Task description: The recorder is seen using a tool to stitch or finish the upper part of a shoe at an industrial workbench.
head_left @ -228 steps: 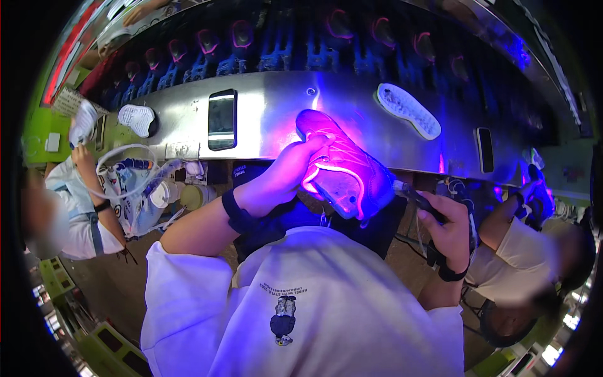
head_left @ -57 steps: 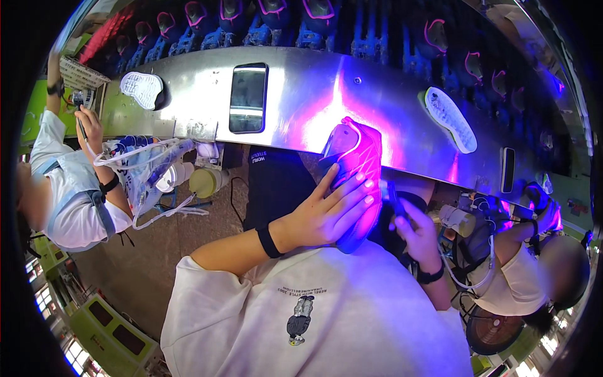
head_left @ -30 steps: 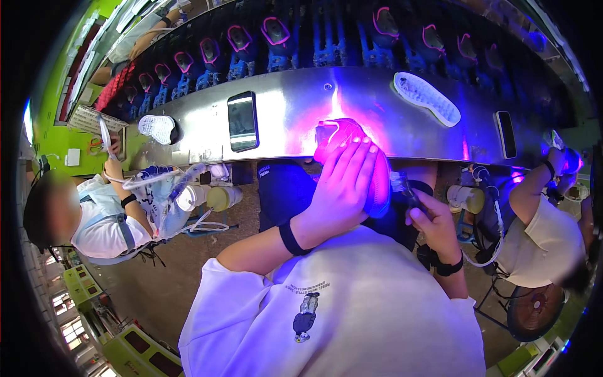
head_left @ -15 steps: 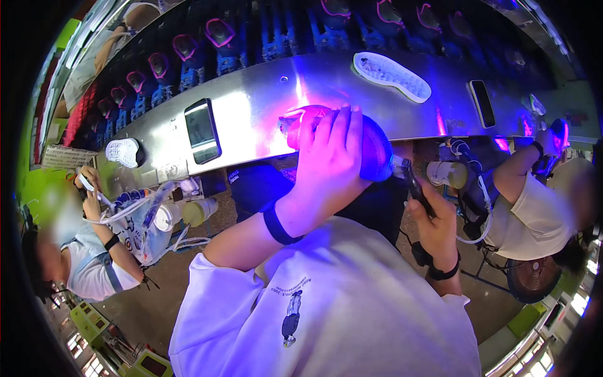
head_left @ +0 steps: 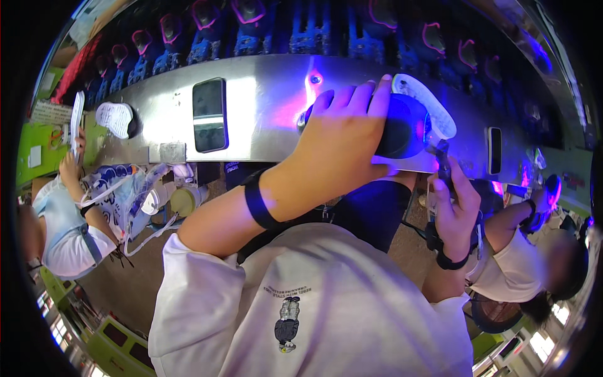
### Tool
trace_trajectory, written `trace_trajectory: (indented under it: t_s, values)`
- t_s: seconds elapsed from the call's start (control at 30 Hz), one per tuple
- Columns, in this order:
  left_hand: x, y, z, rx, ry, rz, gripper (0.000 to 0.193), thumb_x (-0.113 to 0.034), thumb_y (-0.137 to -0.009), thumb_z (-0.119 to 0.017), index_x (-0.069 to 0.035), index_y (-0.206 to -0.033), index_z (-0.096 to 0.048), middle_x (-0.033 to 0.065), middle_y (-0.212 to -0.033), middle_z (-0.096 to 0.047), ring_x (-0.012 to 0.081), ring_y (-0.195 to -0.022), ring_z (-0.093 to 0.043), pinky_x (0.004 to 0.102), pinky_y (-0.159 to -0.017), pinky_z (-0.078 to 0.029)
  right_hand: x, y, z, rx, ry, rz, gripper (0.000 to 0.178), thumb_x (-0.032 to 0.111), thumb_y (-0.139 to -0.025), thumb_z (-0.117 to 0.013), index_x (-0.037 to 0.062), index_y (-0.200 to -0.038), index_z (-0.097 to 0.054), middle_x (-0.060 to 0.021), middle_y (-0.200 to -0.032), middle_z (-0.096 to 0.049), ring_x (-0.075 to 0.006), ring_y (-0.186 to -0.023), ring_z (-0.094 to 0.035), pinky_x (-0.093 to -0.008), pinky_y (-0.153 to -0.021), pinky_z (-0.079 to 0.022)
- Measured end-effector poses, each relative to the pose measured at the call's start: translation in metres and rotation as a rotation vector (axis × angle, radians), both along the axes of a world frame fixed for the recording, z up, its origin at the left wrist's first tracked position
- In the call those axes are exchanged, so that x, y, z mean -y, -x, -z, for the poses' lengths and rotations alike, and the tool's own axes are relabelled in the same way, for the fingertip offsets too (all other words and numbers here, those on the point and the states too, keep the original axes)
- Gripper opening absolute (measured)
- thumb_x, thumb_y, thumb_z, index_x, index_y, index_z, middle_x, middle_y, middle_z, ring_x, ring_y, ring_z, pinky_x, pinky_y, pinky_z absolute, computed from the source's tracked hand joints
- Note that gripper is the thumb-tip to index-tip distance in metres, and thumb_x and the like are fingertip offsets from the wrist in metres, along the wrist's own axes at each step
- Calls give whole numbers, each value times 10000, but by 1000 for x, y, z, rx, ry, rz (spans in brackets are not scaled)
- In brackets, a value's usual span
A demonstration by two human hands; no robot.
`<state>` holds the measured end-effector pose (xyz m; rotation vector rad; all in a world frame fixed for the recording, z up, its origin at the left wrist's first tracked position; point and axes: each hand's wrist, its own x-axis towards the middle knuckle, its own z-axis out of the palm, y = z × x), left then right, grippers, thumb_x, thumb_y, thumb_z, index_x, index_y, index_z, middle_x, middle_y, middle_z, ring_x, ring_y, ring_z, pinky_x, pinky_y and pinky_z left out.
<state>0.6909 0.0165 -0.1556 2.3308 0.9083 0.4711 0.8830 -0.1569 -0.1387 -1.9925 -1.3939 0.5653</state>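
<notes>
My left hand [head_left: 342,135] is clamped over a dark shoe upper [head_left: 402,129], which is lit blue and violet and held just above the metal bench's near edge. The palm and fingers hide much of it. In my right hand [head_left: 457,204] is a slim dark-handled brush [head_left: 443,166], gripped between thumb and fingers. Its head is close to the shoe's right end; whether it touches I cannot tell. Behind the shoe lies a white shoe sole [head_left: 433,107], partly covered by the upper.
A phone [head_left: 210,115] lies on the metal bench [head_left: 260,135], with another phone [head_left: 495,151] at right. A white sole [head_left: 115,119] sits at left. Behind runs a rack of shoes [head_left: 248,9]. Co-workers sit on both sides; the left one holds a sole [head_left: 76,116]. Cups [head_left: 185,201] stand between us.
The shoe and both my hands have shifted right across the view, along with the bench scene. The shoe now overlaps the white sole. The left co-worker has raised a sole.
</notes>
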Motion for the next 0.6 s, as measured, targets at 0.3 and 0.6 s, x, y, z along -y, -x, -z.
trace_trajectory:
  t_s: [0.3,0.6]
  values:
    - [-26,57,26,-39,-38,137,1114,-392,-707,-844,-11,-1553,-227,234,-1056,-650,423,-955,-653,467,-796,-550,-26,9,31,-588,117,38,432,79,-963,-657,-46,-1365,-557,-68,-1012,-687,-97,-837,-622,-258,-760,-523]
    - [17,52,2,176,466,337,1089,-344,-639,-905,-42,-1515,-335,169,-1272,-645,332,-1162,-651,409,-1002,-504,-25,-3,-38,-482,53,-47,422,38,-901,-683,-8,-1315,-615,-91,-1094,-713,-106,-990,-629,-278,-898,-491]
